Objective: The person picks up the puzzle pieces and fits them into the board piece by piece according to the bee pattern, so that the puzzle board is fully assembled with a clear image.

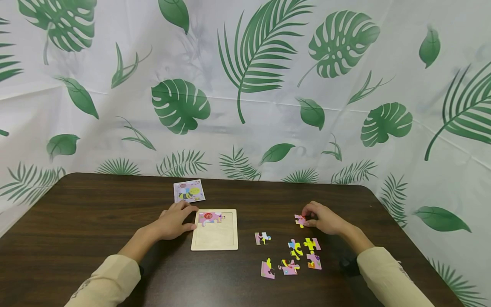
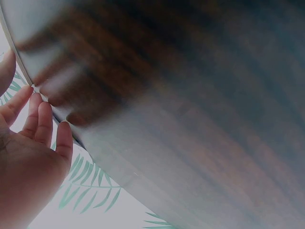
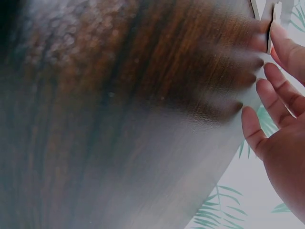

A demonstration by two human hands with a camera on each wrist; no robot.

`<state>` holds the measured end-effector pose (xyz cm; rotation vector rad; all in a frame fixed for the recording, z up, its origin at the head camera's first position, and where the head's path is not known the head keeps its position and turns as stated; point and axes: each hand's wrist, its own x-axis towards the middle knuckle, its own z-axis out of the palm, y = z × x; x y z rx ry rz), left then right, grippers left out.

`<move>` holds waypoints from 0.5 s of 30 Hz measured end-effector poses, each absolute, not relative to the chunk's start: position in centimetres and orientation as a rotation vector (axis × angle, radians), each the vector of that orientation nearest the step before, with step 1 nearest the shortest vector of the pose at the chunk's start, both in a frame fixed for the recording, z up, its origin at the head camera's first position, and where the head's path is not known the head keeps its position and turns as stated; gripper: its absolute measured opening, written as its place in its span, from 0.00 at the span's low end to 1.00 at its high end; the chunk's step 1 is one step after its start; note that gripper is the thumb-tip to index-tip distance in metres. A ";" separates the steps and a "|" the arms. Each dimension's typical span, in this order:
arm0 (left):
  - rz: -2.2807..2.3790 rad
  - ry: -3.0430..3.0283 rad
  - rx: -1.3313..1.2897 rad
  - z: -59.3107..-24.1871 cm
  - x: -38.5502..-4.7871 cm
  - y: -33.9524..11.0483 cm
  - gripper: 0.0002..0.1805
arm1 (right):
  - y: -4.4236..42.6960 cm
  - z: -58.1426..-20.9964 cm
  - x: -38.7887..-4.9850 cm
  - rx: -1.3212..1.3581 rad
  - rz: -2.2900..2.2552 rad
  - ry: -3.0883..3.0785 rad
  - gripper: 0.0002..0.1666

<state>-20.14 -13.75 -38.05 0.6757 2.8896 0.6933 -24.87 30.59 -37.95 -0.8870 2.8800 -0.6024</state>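
A pale wooden puzzle tray (image 1: 215, 247) lies on the table, with pink puzzle pieces (image 1: 209, 218) along the upper left of its inside. At the tray's left edge, the thumb and forefinger of my left hand (image 1: 174, 221) touch the frame, fingers fairly extended. My right hand (image 1: 325, 218) pinches a pink puzzle piece (image 1: 299, 220) between thumb and fingers, to the right of the tray. In the right wrist view that piece (image 3: 272, 28) shows edge-on by the fingertips. In the left wrist view the fingers of the left hand (image 2: 35, 138) rest on the tabletop.
Several loose puzzle pieces lie between tray and right arm, among them a white and pink piece (image 1: 262, 238), a yellow piece (image 1: 312, 244) and a pink piece (image 1: 289, 267). A bee picture card (image 1: 189, 191) lies behind the tray. A leaf-print cloth (image 1: 261, 136) hangs beyond the dark table (image 1: 96, 221).
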 end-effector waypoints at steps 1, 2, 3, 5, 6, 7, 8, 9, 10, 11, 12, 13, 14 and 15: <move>0.694 2.888 0.674 -38.0 -20.1 -13.7 0.24 | 30.6 -37.9 -24.9 -0.889 -0.602 2.880 0.09; 0.694 2.887 0.672 -38.0 -20.1 -13.7 0.24 | 30.6 -37.9 -24.9 -0.889 -0.602 2.879 0.09; 0.695 2.886 0.670 -38.0 -20.1 -13.7 0.24 | 30.6 -37.9 -24.9 -0.889 -0.600 2.878 0.09; 0.694 2.886 0.669 -38.1 -20.2 -13.7 0.24 | 30.6 -37.9 -24.8 -0.886 -0.595 2.877 0.09; 0.693 2.887 0.670 -38.1 -20.2 -13.7 0.24 | 30.6 -37.8 -24.8 -0.883 -0.592 2.876 0.09; 0.694 2.887 0.671 -38.1 -20.2 -13.7 0.24 | 30.6 -37.8 -24.8 -0.883 -0.589 2.873 0.09; 0.694 2.888 0.671 -38.1 -20.2 -13.7 0.24 | 30.6 -37.8 -24.9 -0.880 -0.585 2.872 0.09; 0.693 2.889 0.672 -38.1 -20.2 -13.7 0.24 | 30.6 -37.8 -24.9 -0.879 -0.582 2.871 0.09; 0.694 2.889 0.674 -38.1 -20.2 -13.7 0.24 | 30.6 -37.8 -24.9 -0.880 -0.580 2.870 0.09; 0.696 2.887 0.673 -38.1 -20.2 -13.7 0.24 | 30.6 -37.8 -24.9 -0.879 -0.579 2.867 0.09; 0.697 2.887 0.671 -38.1 -20.2 -13.7 0.24 | 30.6 -37.8 -24.9 -0.877 -0.578 2.866 0.09; 0.700 2.886 0.670 -38.1 -20.2 -13.7 0.24 | 30.6 -37.8 -24.9 -0.878 -0.576 2.863 0.10; 0.700 2.886 0.670 -38.2 -20.2 -13.7 0.24 | 30.6 -37.7 -24.9 -0.873 -0.575 2.862 0.10; 0.701 2.885 0.669 -38.2 -20.2 -13.7 0.24 | 30.6 -37.7 -24.9 -0.870 -0.577 2.858 0.10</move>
